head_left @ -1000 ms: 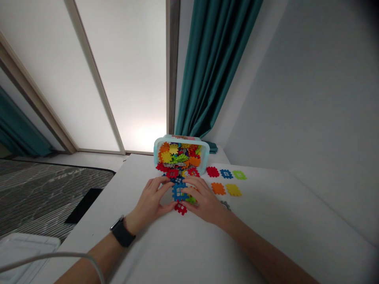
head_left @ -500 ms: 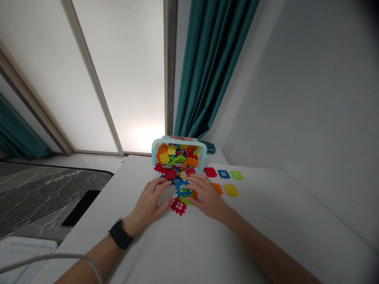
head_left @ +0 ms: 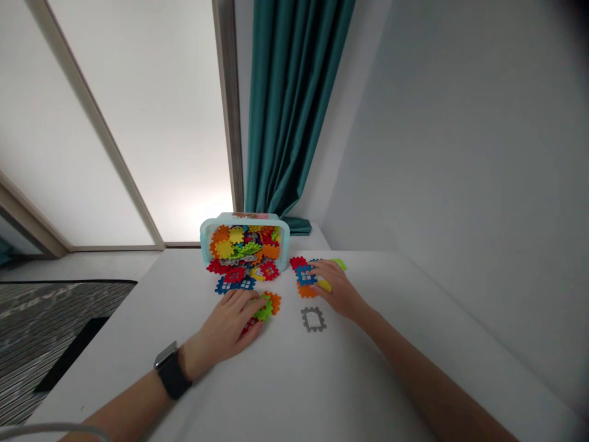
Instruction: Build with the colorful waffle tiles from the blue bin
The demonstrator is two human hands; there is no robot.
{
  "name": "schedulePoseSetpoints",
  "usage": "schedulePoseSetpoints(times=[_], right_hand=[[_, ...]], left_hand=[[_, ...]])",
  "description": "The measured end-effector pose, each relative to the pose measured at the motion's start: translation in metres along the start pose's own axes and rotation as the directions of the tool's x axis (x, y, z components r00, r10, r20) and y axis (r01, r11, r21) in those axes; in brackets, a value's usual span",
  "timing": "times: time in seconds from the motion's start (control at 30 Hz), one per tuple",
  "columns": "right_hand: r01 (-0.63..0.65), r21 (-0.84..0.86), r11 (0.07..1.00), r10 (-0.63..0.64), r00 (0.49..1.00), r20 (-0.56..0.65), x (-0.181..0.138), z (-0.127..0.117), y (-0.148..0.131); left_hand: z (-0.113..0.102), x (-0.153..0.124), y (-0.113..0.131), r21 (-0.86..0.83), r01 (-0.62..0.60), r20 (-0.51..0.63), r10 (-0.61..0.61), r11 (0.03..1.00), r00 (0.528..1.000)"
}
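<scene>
My left hand [head_left: 227,320] rests on the table with its fingers stretched over a green toothed tile [head_left: 264,310] and a red window tile [head_left: 249,325], the thumb apart below. An orange toothed tile [head_left: 275,301] pokes out beyond the fingertips. Over to the right, my right hand [head_left: 338,285] pinches a blue window tile [head_left: 304,275] at its right edge. This blue tile overlaps a red tile [head_left: 298,262] and an orange tile [head_left: 307,291] in view. Partly covered by the right hand are a yellow tile [head_left: 324,286] and a green tile [head_left: 340,264].
A pale blue tub [head_left: 205,242] lies on its side at the back, with colourful tiles spilling out. Red tiles [head_left: 235,275] and blue tiles [head_left: 227,285] lie before its mouth. A grey frame tile [head_left: 313,319] lies nearer me. A cable [head_left: 55,428] crosses the lower left.
My right hand has carried the blue window tile rightward, over the laid-out tiles. The left hand has come over the green and red tiles. A grey frame tile now shows; the view has turned right.
</scene>
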State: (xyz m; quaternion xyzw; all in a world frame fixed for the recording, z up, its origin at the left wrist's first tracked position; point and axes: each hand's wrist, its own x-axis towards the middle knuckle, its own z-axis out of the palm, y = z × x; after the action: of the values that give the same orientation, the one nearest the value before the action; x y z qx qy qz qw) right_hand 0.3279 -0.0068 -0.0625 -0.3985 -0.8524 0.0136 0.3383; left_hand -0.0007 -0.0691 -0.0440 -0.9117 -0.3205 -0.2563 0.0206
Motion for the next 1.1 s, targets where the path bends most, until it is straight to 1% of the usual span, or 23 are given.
schedulePoseSetpoints(times=[0.1,0.2,0.27,0.37,0.47,0.6,0.7,0.8,0.93,1.1], right_hand=[[-0.097,-0.012,0.995,0.096,0.995,-0.005,-0.007,-0.01,0.03],[-0.187,-0.022,0.982,0.187,0.982,-0.001,-0.011,-0.016,0.056],[-0.232,-0.024,0.972,0.233,0.973,0.004,-0.011,-0.018,0.069],[-0.26,-0.035,0.965,0.261,0.965,0.027,-0.008,-0.015,0.083],[-0.266,-0.051,0.963,0.268,0.963,0.037,-0.004,-0.01,0.09],[-0.247,-0.05,0.968,0.249,0.968,0.038,-0.003,-0.001,0.095],[-0.224,-0.062,0.973,0.225,0.974,0.014,-0.005,0.001,0.098],[-0.216,-0.069,0.974,0.217,0.976,0.007,-0.007,0.002,0.1],[-0.199,-0.067,0.978,0.202,0.979,0.035,-0.006,0.002,0.101],[-0.209,-0.053,0.976,0.212,0.976,0.052,-0.004,0.002,0.102]], left_hand=[[0.008,0.013,-0.002,-0.005,-0.037,0.014,0.037,0.999,0.999],[0.015,0.025,-0.003,-0.029,-0.061,-0.001,0.061,0.998,0.998],[0.018,0.03,-0.004,-0.048,-0.068,-0.017,0.067,0.997,0.998],[0.021,0.031,-0.007,-0.057,-0.078,-0.027,0.077,0.995,0.997],[0.023,0.025,-0.013,-0.072,-0.065,-0.016,0.064,0.995,0.998],[0.027,0.017,-0.025,-0.068,-0.035,-0.055,0.032,0.997,0.998],[0.029,0.014,-0.03,-0.07,-0.023,-0.07,0.019,0.997,0.997],[0.031,0.013,-0.03,-0.069,-0.021,-0.067,0.017,0.997,0.998],[0.032,0.014,-0.029,-0.069,-0.03,-0.065,0.025,0.997,0.998],[0.031,0.014,-0.028,-0.073,-0.03,-0.061,0.025,0.997,0.998]])
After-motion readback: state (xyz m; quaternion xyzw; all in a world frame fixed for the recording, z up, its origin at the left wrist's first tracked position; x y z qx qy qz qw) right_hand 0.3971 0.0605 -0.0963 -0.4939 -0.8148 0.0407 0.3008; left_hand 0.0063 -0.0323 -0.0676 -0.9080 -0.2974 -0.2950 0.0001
